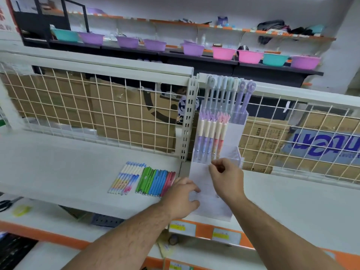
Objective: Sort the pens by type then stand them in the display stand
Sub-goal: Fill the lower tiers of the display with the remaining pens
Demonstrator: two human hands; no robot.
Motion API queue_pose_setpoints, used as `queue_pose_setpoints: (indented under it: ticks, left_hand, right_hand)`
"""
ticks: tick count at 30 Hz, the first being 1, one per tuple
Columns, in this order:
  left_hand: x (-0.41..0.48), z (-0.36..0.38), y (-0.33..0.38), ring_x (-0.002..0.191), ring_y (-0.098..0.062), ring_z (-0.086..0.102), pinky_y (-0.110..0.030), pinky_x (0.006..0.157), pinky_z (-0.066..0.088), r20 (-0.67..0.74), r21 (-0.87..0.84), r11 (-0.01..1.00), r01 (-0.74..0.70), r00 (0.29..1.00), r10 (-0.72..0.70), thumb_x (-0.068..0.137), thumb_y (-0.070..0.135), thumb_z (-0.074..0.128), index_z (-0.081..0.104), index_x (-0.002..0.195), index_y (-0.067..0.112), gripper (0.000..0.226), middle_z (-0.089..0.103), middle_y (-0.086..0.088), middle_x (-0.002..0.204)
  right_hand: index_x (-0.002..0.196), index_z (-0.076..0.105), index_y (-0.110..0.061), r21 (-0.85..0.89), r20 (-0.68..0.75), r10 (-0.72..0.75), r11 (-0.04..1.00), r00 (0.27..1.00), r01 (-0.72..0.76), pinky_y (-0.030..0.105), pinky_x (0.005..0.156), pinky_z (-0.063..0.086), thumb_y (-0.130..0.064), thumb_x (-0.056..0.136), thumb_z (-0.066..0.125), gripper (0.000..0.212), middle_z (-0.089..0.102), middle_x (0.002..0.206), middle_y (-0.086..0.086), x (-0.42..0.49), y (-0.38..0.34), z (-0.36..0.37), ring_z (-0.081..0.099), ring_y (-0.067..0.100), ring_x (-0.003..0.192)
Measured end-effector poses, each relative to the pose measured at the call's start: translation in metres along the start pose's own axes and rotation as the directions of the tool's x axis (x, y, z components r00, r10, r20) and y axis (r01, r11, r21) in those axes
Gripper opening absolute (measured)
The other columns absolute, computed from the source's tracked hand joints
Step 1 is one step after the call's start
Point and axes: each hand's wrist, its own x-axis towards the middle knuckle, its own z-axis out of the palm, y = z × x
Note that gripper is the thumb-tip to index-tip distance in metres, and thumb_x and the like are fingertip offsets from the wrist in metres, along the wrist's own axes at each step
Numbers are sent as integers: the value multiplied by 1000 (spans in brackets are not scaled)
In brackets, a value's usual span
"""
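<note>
1. Left hand (pixel 183 195): fingers and thumb curled on the front-left edge of the clear display stand (pixel 212 207), likely bracing it against sliding.
2. Right hand (pixel 227 177): fingertips pinched together at the foot of the middle-row pens (pixel 211 137). Cannot tell whether it holds one or only seats it.
3. Middle row: cream-barrelled, purple then pink, upright, one type together.
4. Back row: tall pastel pens (pixel 228 94), upright, likely placed behind so both rows show.
5. Flat on the shelf (pixel 58 162), left of the stand: gradient pens (pixel 126 177) beside green, blue and red pens (pixel 155 181). Two sorted groups, not yet stood.
</note>
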Motion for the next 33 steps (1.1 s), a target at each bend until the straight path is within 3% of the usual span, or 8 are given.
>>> queue_pose_setpoints:
  ticks: [4, 10, 15, 19, 22, 25, 29, 33]
  left_hand:
    - [-17, -32, -40, 118, -2, 43, -30, 105, 41, 42, -22, 1000, -2, 999, 3, 84, 35, 65, 64, 120, 35, 36, 46, 20, 119]
    - [-44, -102, -121, 105, -7, 51, -24, 90, 42, -103, 78, 996, 35, 994, -27, 86, 27, 63, 68, 110, 30, 25, 50, 19, 103]
    - [-56, -140, -181, 102, -18, 57, -33, 87, 48, -204, 77, 978, 196, 963, -177, 88, 22, 61, 64, 107, 19, 19, 60, 3, 106]
    - [-54, -139, -202, 101, -16, 53, -34, 82, 49, -197, 7, 942, 334, 924, -327, 89, 36, 62, 56, 110, 19, 28, 59, 2, 109]
    - [-47, -131, -204, 93, -13, 46, -31, 74, 45, -219, 69, 930, 360, 915, -338, 85, 47, 61, 55, 106, 21, 34, 56, 5, 103]
    - [-43, -128, -206, 94, -17, 49, -31, 72, 41, -270, 82, 918, 387, 895, -354, 85, 42, 60, 55, 106, 21, 30, 58, 2, 103]
    - [-44, -125, -211, 105, -23, 51, -37, 82, 47, -302, 79, 915, 395, 885, -356, 86, 29, 58, 56, 110, 16, 28, 59, -3, 109]
    - [-44, -121, -210, 109, -25, 48, -35, 87, 42, -335, 171, 883, 436, 869, -364, 83, 25, 55, 53, 111, 14, 31, 57, -6, 114]
  right_hand:
    - [82, 67, -33, 13, 13, 10, 1000, 1000, -11, 14, 68, 43, -21, 88, 68, 13, 67, 76, -20, -31, -15, 48, 62, -7, 77]
    - [87, 69, -27, 8, 76, -12, 1000, 997, 12, 27, 73, 52, -25, 90, 66, 5, 69, 82, -14, -68, -46, 143, 64, 5, 78]
    - [104, 72, -16, -205, 62, -72, 975, 995, 83, 32, 80, 51, -26, 94, 66, 16, 67, 99, 0, -85, -50, 197, 60, 19, 93]
    - [98, 71, -14, -332, -4, -153, 932, 988, 143, 30, 77, 47, -22, 91, 69, 11, 64, 94, 1, -91, -45, 209, 52, 17, 90]
    - [91, 70, -16, -357, -35, -153, 925, 988, 130, 32, 74, 47, -24, 90, 69, 8, 56, 84, -5, -91, -42, 212, 43, 13, 83]
    - [89, 67, -19, -362, -22, -123, 926, 992, 107, 31, 74, 45, -28, 91, 65, 9, 44, 82, -12, -90, -39, 215, 40, 10, 81]
    - [92, 66, -22, -367, 0, -105, 925, 995, 97, 30, 76, 43, -39, 92, 56, 19, 43, 84, -13, -91, -36, 216, 43, 9, 83]
    - [94, 66, -23, -357, 13, -70, 932, 997, 70, 29, 80, 44, -44, 91, 53, 25, 45, 86, -14, -92, -35, 216, 45, 9, 86]
